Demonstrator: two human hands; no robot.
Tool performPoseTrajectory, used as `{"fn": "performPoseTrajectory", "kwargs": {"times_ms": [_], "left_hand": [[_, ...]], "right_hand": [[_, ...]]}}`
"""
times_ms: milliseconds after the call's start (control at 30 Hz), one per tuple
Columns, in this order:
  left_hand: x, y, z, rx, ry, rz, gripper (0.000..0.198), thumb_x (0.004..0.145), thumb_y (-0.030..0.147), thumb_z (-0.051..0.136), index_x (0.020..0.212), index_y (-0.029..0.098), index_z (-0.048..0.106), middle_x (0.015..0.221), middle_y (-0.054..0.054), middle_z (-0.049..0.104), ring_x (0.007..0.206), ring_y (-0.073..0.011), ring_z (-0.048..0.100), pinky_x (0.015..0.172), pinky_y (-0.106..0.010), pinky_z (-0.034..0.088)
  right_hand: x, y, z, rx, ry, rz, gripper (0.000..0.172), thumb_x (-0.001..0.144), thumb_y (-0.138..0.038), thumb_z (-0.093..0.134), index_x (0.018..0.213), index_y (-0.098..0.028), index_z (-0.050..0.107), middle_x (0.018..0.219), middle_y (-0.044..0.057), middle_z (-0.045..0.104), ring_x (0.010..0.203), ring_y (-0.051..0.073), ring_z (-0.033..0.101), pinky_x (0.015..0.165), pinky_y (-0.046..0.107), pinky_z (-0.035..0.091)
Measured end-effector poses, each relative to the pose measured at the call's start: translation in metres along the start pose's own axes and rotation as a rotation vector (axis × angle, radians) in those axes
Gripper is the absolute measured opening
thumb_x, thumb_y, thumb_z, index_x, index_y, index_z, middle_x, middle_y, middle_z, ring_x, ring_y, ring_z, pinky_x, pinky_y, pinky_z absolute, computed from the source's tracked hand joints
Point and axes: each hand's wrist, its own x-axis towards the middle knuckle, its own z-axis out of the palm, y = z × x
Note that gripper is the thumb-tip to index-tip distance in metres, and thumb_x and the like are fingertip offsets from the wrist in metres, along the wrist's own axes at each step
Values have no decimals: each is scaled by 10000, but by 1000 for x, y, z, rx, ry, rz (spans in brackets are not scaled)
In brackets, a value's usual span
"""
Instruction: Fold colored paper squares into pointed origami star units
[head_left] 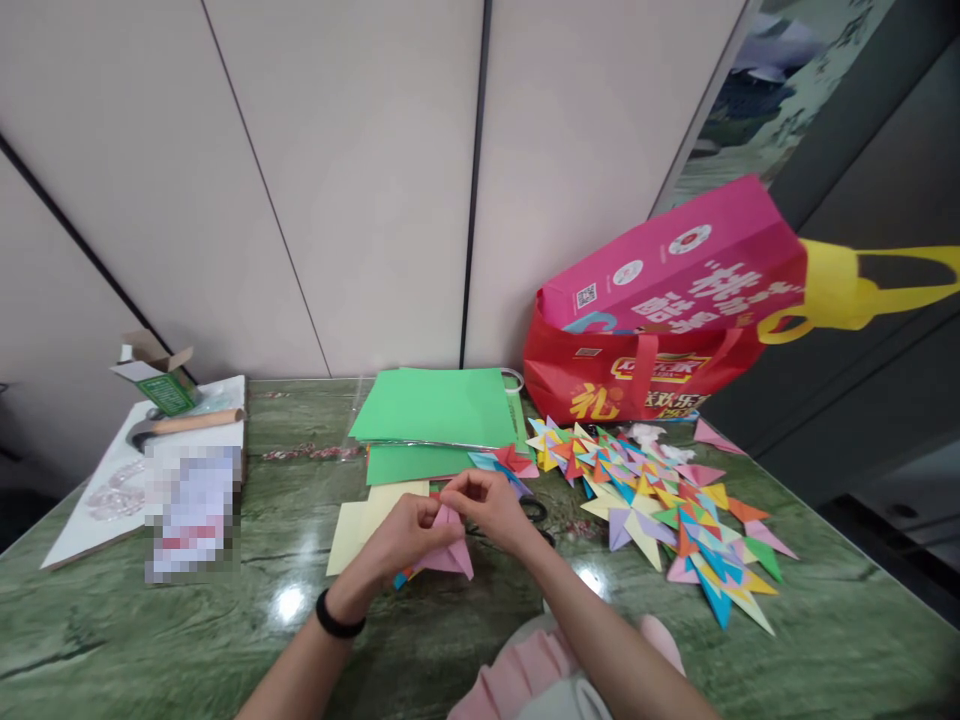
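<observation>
Between my two hands is a piece of folded pink paper (448,558), held just above the table. My left hand (401,540) pinches it from the left side, thumb and fingers closed. On the upper right edge of the same paper, my right hand (491,508) is closed in a pinch. Bits of blue and orange paper (403,577) peek out beneath the pink piece. Behind my right hand lie black-handled scissors (534,511), partly covered. Pale yellow paper sheets (346,535) lie just left of my left hand.
Green paper sheets (435,405) lie at the back. A heap of colourful folded paper stars (637,500) spreads on the right, before a red bag (600,370) holding a pink box (675,260). At left, a white board (97,490) bears a wooden-handled tool (199,421) and a small green box (166,390).
</observation>
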Motion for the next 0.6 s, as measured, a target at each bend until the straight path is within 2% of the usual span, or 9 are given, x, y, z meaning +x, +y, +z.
{"fn": "performPoseTrajectory", "kwargs": {"times_ms": [200,333,400,500,600], "left_hand": [[0,0,1,11,70,12,369,631,444,582,458,166,414,457,70,262,444,-59,215,435,-223,107],[-1,3,-3,-56,35,8,335,653,450,566,530,145,502,473,62,343,449,-66,263,431,-210,144],[-1,6,-6,-95,31,34,327,658,450,571,572,135,544,501,50,405,463,-71,306,437,-202,182],[-2,7,-7,-99,74,62,300,622,414,624,550,129,561,507,44,441,470,-71,342,442,-193,217],[-2,5,-6,-101,122,25,304,626,407,634,526,130,559,459,58,414,425,-58,316,412,-187,209]], "right_hand": [[0,2,1,13,10,9,177,632,-326,686,625,-161,622,589,3,618,529,119,531,510,236,425],[4,7,-1,104,68,17,266,589,-341,727,737,-180,576,566,-40,573,491,99,503,483,220,411],[5,8,-2,130,85,20,301,573,-342,741,725,-182,535,543,-60,535,460,83,470,455,205,382],[5,9,-3,100,70,2,289,583,-344,737,676,-176,521,555,-52,531,474,80,460,459,204,368],[4,7,-2,83,53,-2,273,600,-347,726,685,-176,532,582,-40,548,503,92,481,479,213,384]]}}
